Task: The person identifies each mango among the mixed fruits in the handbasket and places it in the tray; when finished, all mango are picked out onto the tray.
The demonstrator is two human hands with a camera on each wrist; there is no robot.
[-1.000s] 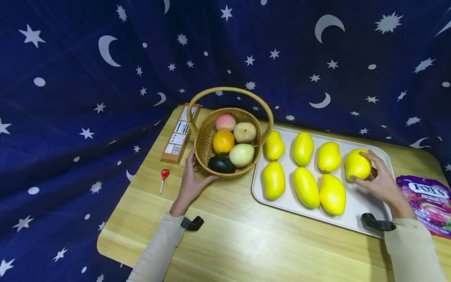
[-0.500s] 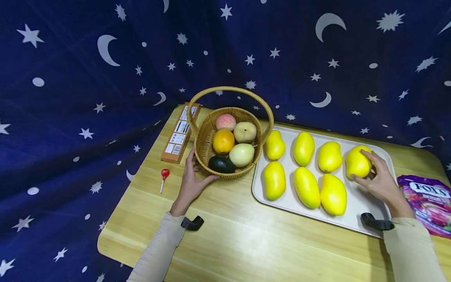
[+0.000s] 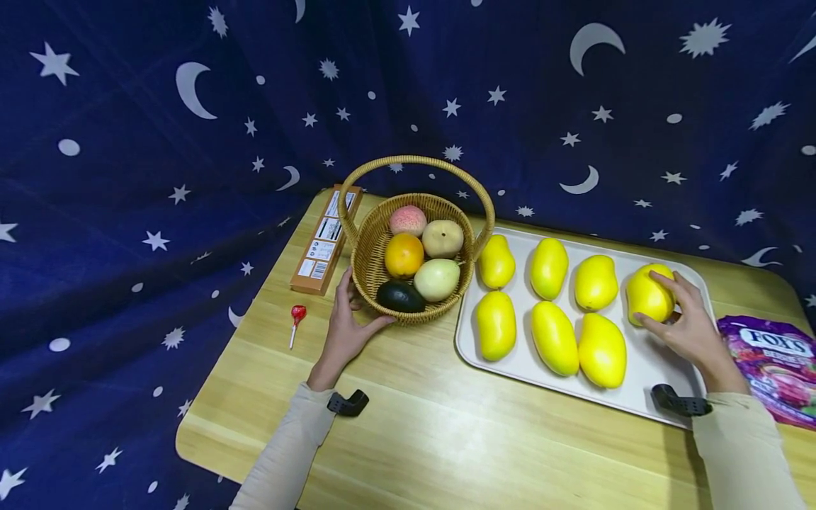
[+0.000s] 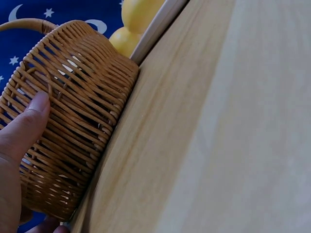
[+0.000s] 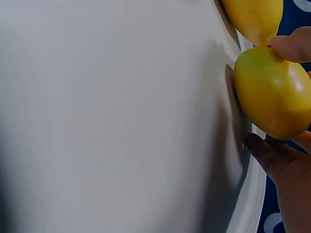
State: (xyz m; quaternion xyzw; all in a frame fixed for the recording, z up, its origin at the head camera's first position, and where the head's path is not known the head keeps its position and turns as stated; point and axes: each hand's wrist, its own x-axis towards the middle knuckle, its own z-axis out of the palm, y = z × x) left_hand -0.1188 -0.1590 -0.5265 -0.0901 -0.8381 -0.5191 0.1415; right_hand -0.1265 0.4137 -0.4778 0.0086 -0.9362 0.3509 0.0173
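Note:
In the head view my right hand [image 3: 686, 326] holds a yellow mango [image 3: 649, 296] at the back right of the white tray [image 3: 656, 382], thumb and fingers on opposite sides of it. The right wrist view shows this mango [image 5: 272, 94] close to the tray's rim. Several more mangoes [image 3: 602, 352] lie on the tray in two rows. My left hand [image 3: 349, 333] grips the lower left side of a wicker basket [image 3: 360, 273]; its thumb lies against the weave [image 4: 73, 111] in the left wrist view, other fingers mostly hidden. Inside are a peach [image 3: 408, 221], orange [image 3: 404, 256], avocado [image 3: 399, 297] and two pale fruits.
Left of the basket lies a long brown box [image 3: 321, 244], with a red lollipop [image 3: 296, 324] in front of it. A purple candy bag [image 3: 774, 365] lies right of the tray. A dark curtain [image 3: 268, 85] with stars and moons hangs behind the table [image 3: 459, 425].
My right hand and the mango in it have shifted slightly toward the back of the tray. The left hand and basket stay where they were.

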